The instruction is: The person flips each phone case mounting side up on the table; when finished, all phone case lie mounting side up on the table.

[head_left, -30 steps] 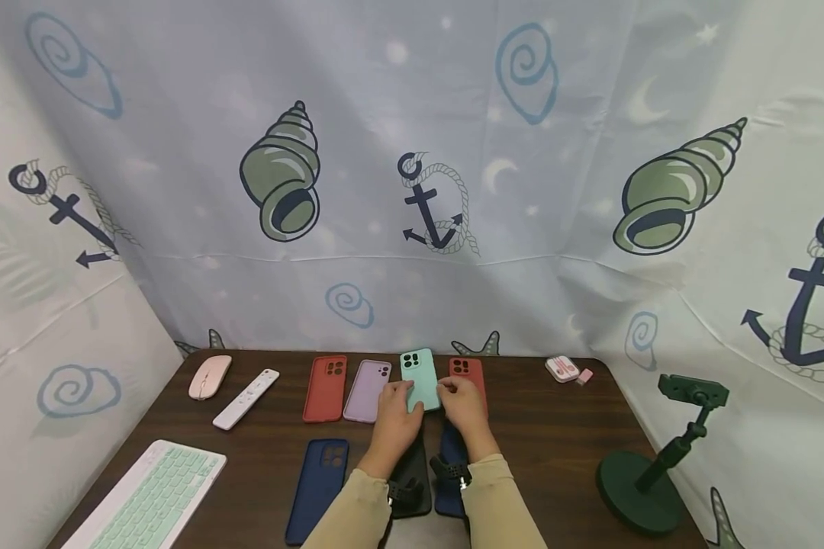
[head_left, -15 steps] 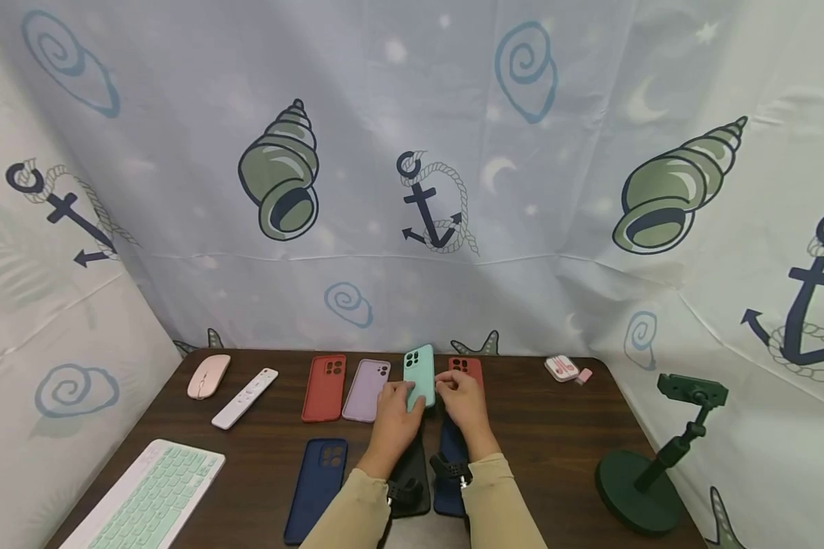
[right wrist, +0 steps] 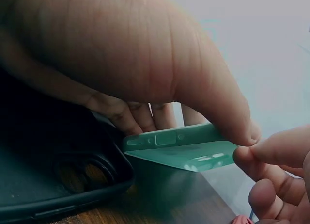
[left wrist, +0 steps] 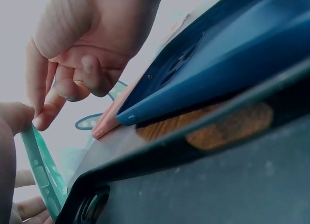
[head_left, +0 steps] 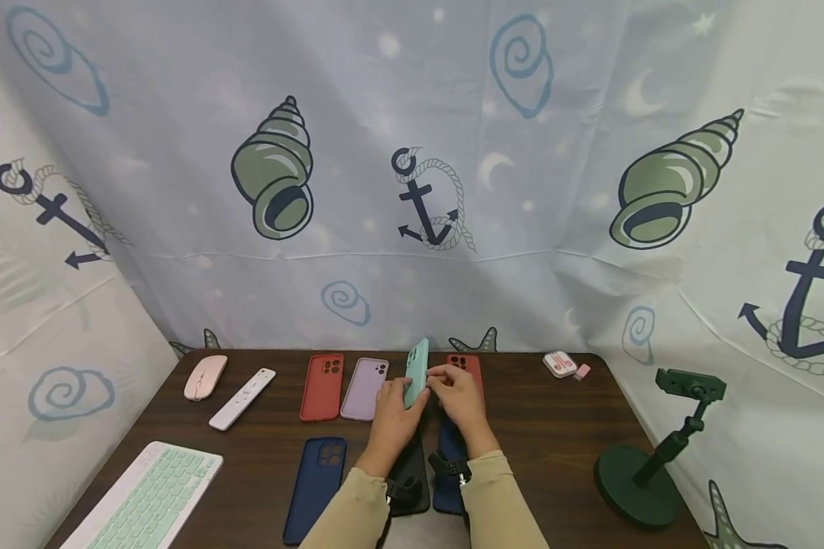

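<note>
A mint phone case (head_left: pixel 417 362) is tilted on edge above the table, camera end away from me. My left hand (head_left: pixel 393 419) grips it, thumb along one side and fingers behind, as the right wrist view shows. The thumb and forefinger of my right hand (head_left: pixel 463 400) come together at the case's right edge, close by the left thumb. In the left wrist view the mint case (left wrist: pixel 39 170) shows its side edge. Beneath my forearms lie a black phone case (head_left: pixel 412 476) and a navy phone case (head_left: pixel 448 492), both partly hidden.
Left of my hands lie a red case (head_left: pixel 323 389), a lilac case (head_left: pixel 365 389) and another navy case (head_left: pixel 314 488). A second red case (head_left: pixel 472 364) is behind my right hand. Farther left are a remote (head_left: pixel 243 399), mouse (head_left: pixel 204 377) and keyboard (head_left: pixel 147 496); a green stand (head_left: pixel 635 488) is right.
The mint case has turned from showing its back to nearly edge-on, its top shifting slightly up. My right fingertips have moved a little left along with its edge.
</note>
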A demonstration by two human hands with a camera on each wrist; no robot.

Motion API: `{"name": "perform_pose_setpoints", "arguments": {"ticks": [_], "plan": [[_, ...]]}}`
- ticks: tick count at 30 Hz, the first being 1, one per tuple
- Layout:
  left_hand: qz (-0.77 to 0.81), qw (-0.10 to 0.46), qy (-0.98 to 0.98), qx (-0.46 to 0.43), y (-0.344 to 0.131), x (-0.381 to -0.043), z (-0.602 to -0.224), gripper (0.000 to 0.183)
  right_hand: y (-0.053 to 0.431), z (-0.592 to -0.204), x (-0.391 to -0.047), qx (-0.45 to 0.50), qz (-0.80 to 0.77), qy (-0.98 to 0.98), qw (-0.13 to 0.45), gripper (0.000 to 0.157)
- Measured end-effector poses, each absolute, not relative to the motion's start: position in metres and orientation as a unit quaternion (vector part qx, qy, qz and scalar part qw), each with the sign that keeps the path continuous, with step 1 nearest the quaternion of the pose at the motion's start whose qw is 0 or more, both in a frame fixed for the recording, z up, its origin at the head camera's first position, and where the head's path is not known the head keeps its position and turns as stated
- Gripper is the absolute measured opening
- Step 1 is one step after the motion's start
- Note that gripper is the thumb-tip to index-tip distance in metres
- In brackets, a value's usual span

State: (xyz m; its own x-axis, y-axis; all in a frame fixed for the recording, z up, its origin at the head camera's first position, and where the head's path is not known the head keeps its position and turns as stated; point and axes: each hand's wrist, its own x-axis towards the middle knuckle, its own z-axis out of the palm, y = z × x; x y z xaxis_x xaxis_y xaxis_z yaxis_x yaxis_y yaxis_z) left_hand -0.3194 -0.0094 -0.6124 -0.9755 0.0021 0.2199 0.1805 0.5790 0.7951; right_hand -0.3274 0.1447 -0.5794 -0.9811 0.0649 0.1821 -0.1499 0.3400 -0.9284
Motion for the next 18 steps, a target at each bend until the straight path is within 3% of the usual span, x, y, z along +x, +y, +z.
{"name": "perform_pose_setpoints", "arguments": {"ticks": [9, 18], "plan": [[-0.492, 0.103, -0.864, -0.035, -0.01, -0.32, -0.606, 0.054, 0.144, -0.58, -0.328, 0.019, 0.586, -0.806, 0.084, 0.015], [-0.49, 0.103, -0.865, -0.035, -0.015, -0.317, -0.584, 0.029, 0.142, -0.586, -0.328, -0.018, 0.551, -0.834, -0.015, 0.021]]}}
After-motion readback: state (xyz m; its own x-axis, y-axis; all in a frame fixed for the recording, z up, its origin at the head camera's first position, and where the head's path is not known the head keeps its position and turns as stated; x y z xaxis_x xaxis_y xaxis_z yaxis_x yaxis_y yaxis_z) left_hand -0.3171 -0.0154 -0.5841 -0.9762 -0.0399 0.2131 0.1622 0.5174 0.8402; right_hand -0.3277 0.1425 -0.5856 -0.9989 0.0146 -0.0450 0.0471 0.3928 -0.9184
